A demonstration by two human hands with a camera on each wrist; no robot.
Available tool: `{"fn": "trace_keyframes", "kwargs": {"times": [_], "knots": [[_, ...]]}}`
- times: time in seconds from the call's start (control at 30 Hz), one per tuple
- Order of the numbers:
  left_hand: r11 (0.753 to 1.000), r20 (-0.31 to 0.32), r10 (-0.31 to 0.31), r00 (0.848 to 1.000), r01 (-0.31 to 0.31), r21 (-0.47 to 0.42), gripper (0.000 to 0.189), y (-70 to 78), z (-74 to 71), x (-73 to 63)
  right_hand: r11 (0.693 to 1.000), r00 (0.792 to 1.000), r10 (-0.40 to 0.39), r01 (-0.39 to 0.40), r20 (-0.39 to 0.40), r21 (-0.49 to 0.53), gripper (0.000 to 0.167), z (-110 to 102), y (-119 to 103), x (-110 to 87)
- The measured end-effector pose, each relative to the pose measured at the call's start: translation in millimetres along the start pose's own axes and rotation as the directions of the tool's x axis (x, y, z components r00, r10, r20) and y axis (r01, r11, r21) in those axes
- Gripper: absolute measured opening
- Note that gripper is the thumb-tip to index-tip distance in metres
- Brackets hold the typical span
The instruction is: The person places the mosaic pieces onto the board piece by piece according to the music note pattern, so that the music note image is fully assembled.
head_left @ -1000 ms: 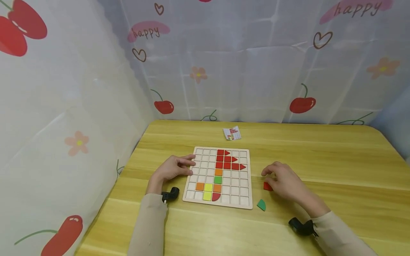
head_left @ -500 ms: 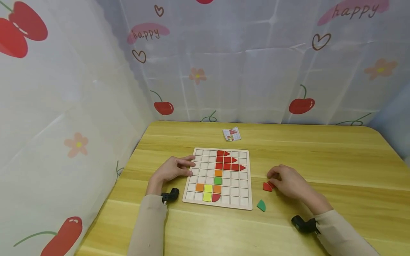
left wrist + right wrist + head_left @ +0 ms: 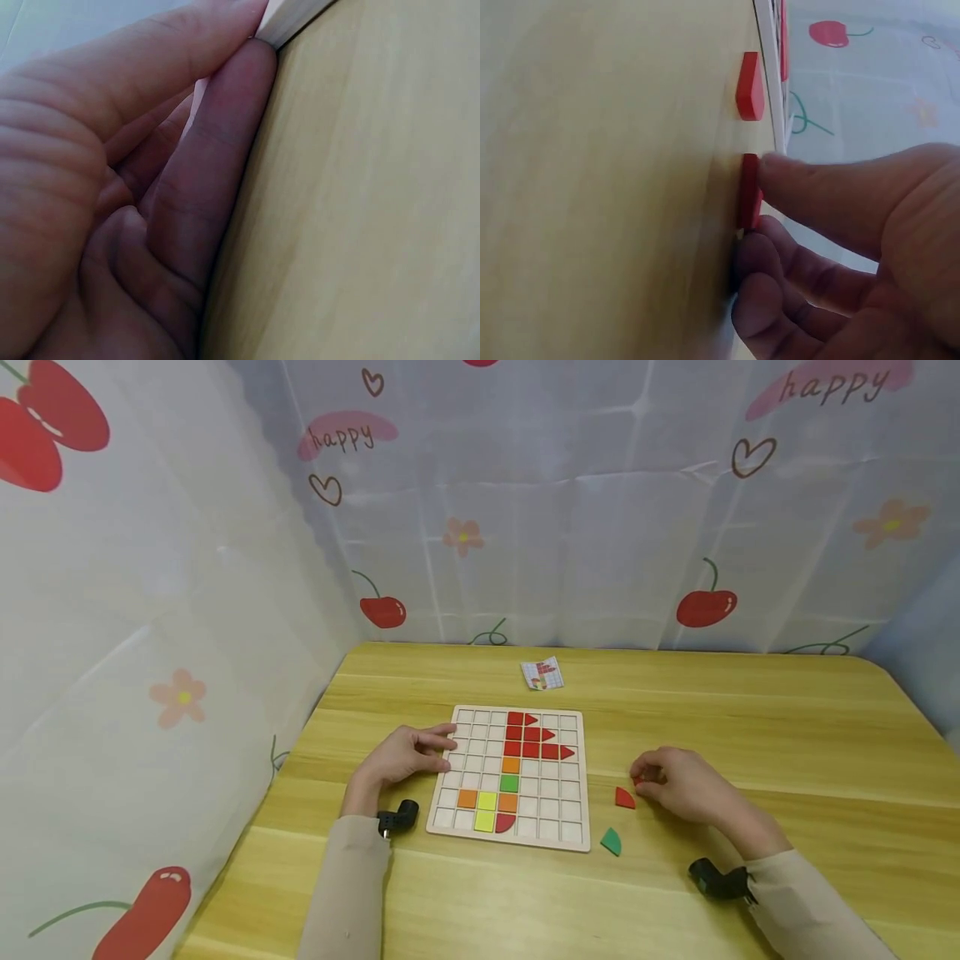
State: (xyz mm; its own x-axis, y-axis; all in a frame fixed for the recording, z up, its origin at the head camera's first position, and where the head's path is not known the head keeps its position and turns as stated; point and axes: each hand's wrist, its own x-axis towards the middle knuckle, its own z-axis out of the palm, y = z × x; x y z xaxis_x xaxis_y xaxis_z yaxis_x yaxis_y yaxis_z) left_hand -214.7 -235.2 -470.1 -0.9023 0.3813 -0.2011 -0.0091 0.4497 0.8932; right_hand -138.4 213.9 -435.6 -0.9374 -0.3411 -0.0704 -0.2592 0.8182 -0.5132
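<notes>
My left hand (image 3: 405, 753) lies at the left side of the wooden grid board (image 3: 550, 812), its fingertips and thumb touching the edge. Red, orange, green and yellow tiles fill some of the board's cells. To the right of the board, my right hand (image 3: 678, 783) pinches a small red tile (image 3: 749, 191) between thumb and fingers, low over the table. The fingers partly cover that tile, so its full shape is hidden. Beside it lies a red quarter-circle tile (image 3: 625, 797), and nearer the front is a green quarter-circle tile (image 3: 611, 842).
A small pattern card (image 3: 542, 674) lies behind the board on the wooden table (image 3: 787, 735). Printed curtains (image 3: 562, 527) hang along the back and left. Each wrist carries a black camera, such as the right one (image 3: 718, 879).
The right hand has drawn a little to the right with a red tile, away from the red quarter-circle, which now shows whole. The left hand and board stay put.
</notes>
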Motion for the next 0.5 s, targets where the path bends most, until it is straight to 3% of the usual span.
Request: {"fn": "trace_keyframes", "kwargs": {"times": [0.3,0.5], "knots": [[1.0,0.001,-0.001,1.0,0.001,-0.006,0.033,-0.6,-0.6,0.2,0.999,0.999,-0.017,0.015,-0.045,-0.042,0.007,2.6,5.6,1.5],[1.0,0.0,-0.001,1.0,0.001,-0.005,0.033,-1.4,-0.2,-0.1,0.996,0.997,-0.078,0.079,0.022,-0.041,0.016,-4.7,6.4,-3.7]]}}
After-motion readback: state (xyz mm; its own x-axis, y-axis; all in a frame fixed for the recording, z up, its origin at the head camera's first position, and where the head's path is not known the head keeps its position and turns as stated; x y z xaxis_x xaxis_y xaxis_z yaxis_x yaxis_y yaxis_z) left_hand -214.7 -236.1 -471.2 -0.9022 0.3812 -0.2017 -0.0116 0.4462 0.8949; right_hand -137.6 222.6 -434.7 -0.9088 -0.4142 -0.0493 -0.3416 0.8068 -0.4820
